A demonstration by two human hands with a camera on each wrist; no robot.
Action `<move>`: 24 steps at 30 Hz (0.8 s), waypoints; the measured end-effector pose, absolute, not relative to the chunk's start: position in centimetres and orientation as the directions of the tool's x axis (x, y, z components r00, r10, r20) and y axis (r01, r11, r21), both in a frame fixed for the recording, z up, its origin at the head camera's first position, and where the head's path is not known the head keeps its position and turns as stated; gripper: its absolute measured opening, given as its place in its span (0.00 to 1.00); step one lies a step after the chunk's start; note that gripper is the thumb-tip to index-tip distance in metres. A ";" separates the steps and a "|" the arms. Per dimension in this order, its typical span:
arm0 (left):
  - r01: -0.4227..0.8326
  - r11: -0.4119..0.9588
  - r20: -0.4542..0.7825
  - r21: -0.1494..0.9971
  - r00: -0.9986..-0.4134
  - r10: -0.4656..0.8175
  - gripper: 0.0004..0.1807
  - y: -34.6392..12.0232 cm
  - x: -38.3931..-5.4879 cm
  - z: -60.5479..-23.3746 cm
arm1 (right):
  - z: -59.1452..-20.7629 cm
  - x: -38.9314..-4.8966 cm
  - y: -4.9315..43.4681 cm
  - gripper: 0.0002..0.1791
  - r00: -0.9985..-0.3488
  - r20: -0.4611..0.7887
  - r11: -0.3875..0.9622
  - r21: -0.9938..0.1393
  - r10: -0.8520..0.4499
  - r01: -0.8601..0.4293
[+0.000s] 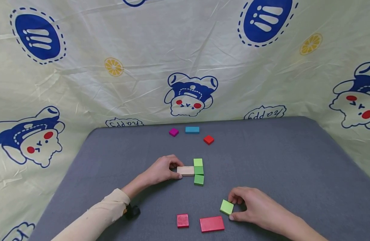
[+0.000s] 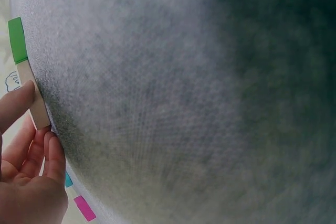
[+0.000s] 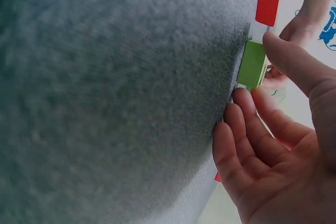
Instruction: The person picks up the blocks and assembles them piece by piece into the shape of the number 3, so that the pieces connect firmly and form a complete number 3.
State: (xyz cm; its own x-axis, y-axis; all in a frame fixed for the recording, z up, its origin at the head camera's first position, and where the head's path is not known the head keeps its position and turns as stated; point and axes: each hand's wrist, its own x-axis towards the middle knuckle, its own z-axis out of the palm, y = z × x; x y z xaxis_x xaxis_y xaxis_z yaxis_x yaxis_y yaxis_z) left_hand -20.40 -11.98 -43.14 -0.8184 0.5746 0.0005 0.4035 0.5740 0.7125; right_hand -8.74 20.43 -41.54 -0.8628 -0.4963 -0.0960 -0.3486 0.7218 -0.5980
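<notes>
My left hand (image 1: 164,170) pinches the left end of a pale wooden block (image 1: 186,171), thumb on the near side and fingers on the far side. The block's right end meets a column of green blocks: a light green one (image 1: 198,162) at the far end, a mid-green one (image 1: 198,170) in the middle, and another green one (image 1: 198,180) slightly askew at the near end. Nearer and to the right, my right hand (image 1: 252,208) holds a light green block (image 1: 227,207) between thumb and fingertips, low at the tabletop. In the right wrist view, this green block (image 3: 252,64) sits between thumb and fingers.
Close to the near edge lie a small red block (image 1: 182,221) and a larger red block (image 1: 211,224). Toward the back are a magenta block (image 1: 174,132), a blue block (image 1: 192,130) and an orange-red block (image 1: 208,140). A printed curtain (image 1: 148,90) hangs behind the grey table (image 1: 278,160).
</notes>
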 end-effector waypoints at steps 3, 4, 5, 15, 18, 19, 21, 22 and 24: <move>0.405 0.574 0.001 0.711 -0.817 0.576 0.14 -12.0 -20.4 -43.1 | -41.6 -8.6 20.4 0.16 -0.865 -0.066 0.720 -0.587 -0.497 -0.369; 0.407 0.574 0.001 0.711 -0.817 0.577 0.14 -12.0 -20.4 -43.1 | -41.7 -8.6 20.4 0.16 -0.865 -0.059 0.719 -0.586 -0.498 -0.374; 0.409 0.575 0.002 0.709 -0.816 0.578 0.14 -12.0 -20.4 -43.1 | -41.7 -8.6 20.3 0.16 -0.865 -0.052 0.717 -0.585 -0.499 -0.379; 0.409 0.573 0.001 0.710 -0.815 0.580 0.14 -12.1 -20.4 -43.1 | -41.7 -8.8 19.8 0.15 -0.862 -0.011 0.712 -0.570 -0.506 -0.411; 0.406 0.572 -0.002 0.713 -0.814 0.580 0.14 -12.1 -20.4 -43.1 | -41.6 -8.9 19.5 0.15 -0.861 0.010 0.712 -0.558 -0.508 -0.427; 0.405 0.571 -0.002 0.714 -0.814 0.581 0.14 -12.1 -20.4 -43.1 | -41.5 -8.9 19.4 0.15 -0.861 0.015 0.713 -0.553 -0.508 -0.430; 0.405 0.569 -0.002 0.715 -0.813 0.582 0.14 -12.0 -20.4 -43.1 | -41.4 -9.0 19.2 0.15 -0.862 0.017 0.721 -0.540 -0.506 -0.434; 0.405 0.569 -0.002 0.716 -0.813 0.582 0.14 -12.0 -20.4 -43.1 | -41.3 -9.1 19.1 0.15 -0.863 0.016 0.724 -0.536 -0.505 -0.433; 0.406 0.567 0.000 0.716 -0.813 0.583 0.14 -12.0 -20.4 -43.1 | -41.2 -9.2 18.9 0.15 -0.866 0.009 0.731 -0.531 -0.500 -0.428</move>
